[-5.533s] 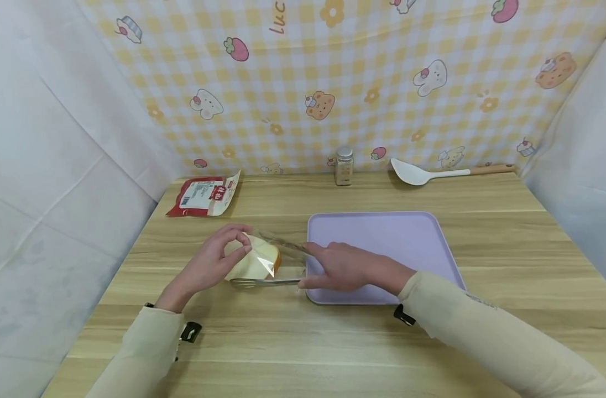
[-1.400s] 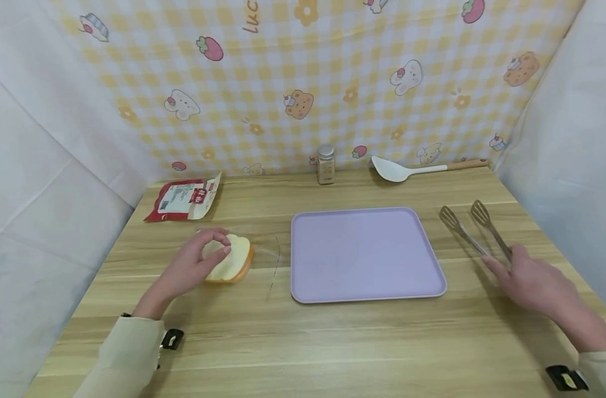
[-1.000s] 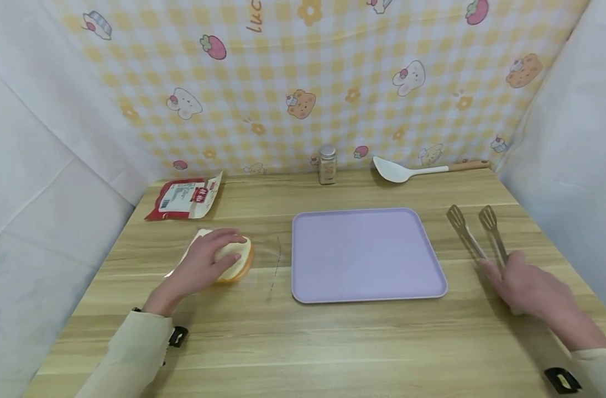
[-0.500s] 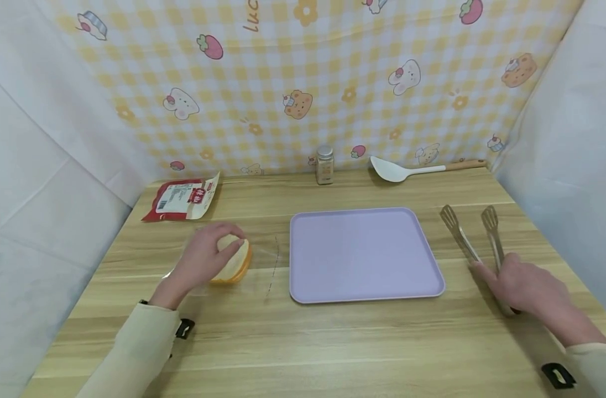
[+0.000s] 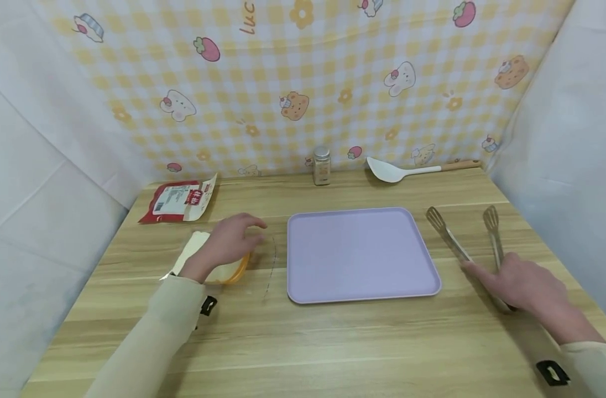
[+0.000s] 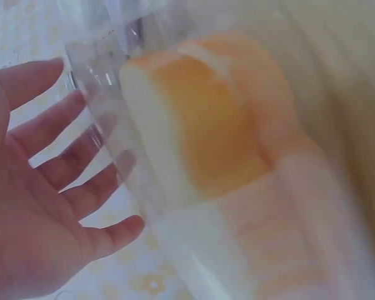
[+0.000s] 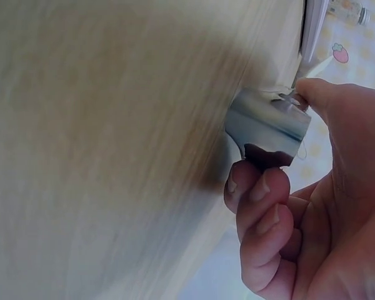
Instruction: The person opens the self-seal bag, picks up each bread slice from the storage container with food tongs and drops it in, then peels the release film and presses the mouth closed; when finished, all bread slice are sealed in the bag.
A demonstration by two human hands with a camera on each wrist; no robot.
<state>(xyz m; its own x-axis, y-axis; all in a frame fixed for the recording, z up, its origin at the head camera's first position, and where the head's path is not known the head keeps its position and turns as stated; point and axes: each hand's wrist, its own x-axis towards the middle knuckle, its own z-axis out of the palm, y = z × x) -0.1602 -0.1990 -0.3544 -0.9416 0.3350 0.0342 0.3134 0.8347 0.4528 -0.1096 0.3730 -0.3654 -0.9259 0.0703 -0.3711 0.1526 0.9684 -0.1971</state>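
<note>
Sliced bread (image 5: 229,272) in a clear plastic bag (image 6: 197,259) lies at the left of the table. My left hand (image 5: 230,241) hovers over it, partly hiding the slices. In the left wrist view its fingers are spread beside the bag and hold nothing; whether they touch the plastic I cannot tell. At the far right, my right hand (image 5: 524,284) grips metal tongs (image 5: 454,243) near their joined end. Their slotted tips stand apart, pointing toward the back, with nothing between them. The right wrist view shows the tongs' metal end (image 7: 265,125) between thumb and curled fingers.
A lilac tray (image 5: 362,257) lies between the hands. Along the back are a red and white food packet (image 5: 181,200), a glass shaker jar (image 5: 322,167) and a white spatula (image 5: 387,170) with a wooden handle. Fabric hangs behind and on both sides.
The tongs have gone from beside the bread to the far right, in my right hand. My left hand has shifted right over the bag, its fingers opening out. The tray stays put.
</note>
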